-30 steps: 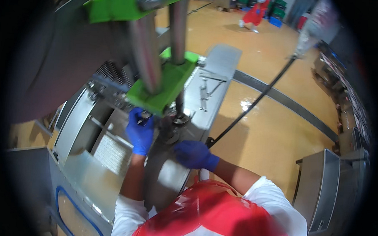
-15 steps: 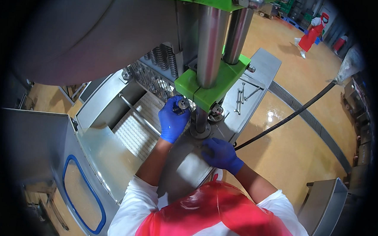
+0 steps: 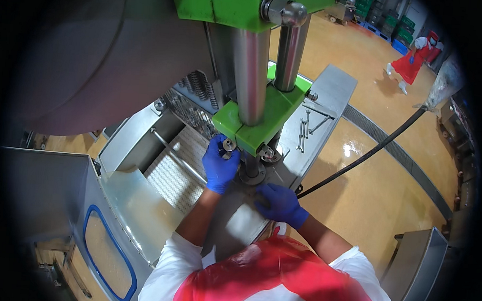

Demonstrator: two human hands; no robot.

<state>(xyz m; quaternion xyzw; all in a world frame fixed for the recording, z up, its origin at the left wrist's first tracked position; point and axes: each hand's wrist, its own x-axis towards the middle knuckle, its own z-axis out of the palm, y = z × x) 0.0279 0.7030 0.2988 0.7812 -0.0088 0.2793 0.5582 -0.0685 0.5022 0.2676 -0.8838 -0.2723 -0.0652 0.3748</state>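
Note:
My left hand (image 3: 219, 168), in a blue glove, has its fingers closed around a small round metal fitting (image 3: 229, 145). The fitting is just below the front corner of a green clamp block (image 3: 265, 116). Beside it, a steel column (image 3: 251, 76) passes through the block, and a round flange (image 3: 252, 176) lies at its foot. My right hand (image 3: 278, 202), also gloved in blue, rests low on the steel machine top (image 3: 242, 222), nearer to me than the flange. Its fingers are curled in, and a dark shape shows at their tips; I cannot make out what it is.
Several metal wrenches or rods (image 3: 304, 133) lie on the steel ledge beyond the block. A large steel drum shape (image 3: 76, 52) overhangs on the left, above a perforated white belt (image 3: 176, 171). A black hose (image 3: 362, 152) crosses at right. Far off, a person in a red apron (image 3: 412, 64) walks.
My view has shifted, so the green blocks and column sit lower and further left in it. Both hands keep nearly the same places and grips. The distant person has walked to the right.

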